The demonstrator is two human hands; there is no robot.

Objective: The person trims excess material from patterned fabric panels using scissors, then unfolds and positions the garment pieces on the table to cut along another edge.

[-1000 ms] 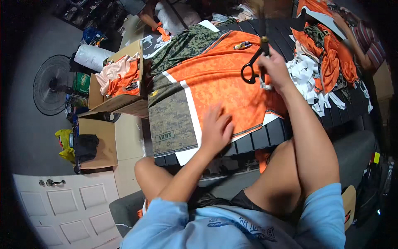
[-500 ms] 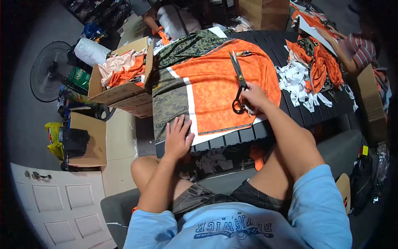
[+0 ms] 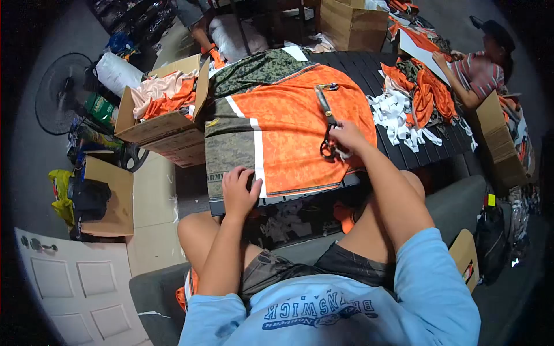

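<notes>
An orange and camouflage garment (image 3: 294, 132) with white stripes lies spread on the black slatted table (image 3: 340, 60). My left hand (image 3: 239, 193) rests on its front edge, on the dark green panel beside a white stripe, fingers apart and slightly bent. My right hand (image 3: 348, 137) is closed on a pair of black-handled scissors (image 3: 325, 104), which lie over the orange part with the blades pointing away from me. Their handle loops show beside my palm. Something small and whitish is by that hand; I cannot make out what. A small object (image 3: 329, 86) sits near the blade tips.
A cardboard box (image 3: 167, 130) of orange and pink cloth stands at the table's left. White strips (image 3: 398, 112) and an orange cloth heap (image 3: 430, 95) lie to the right. A person (image 3: 476, 72) at far right holds a white sheet (image 3: 424, 55). A fan (image 3: 63, 92) stands left.
My left hand's fingers have drawn in from lying flat and moved down to the garment's edge. The garment's front edge has shifted, covering the white sheet under it. The scissors remain in my right hand.
</notes>
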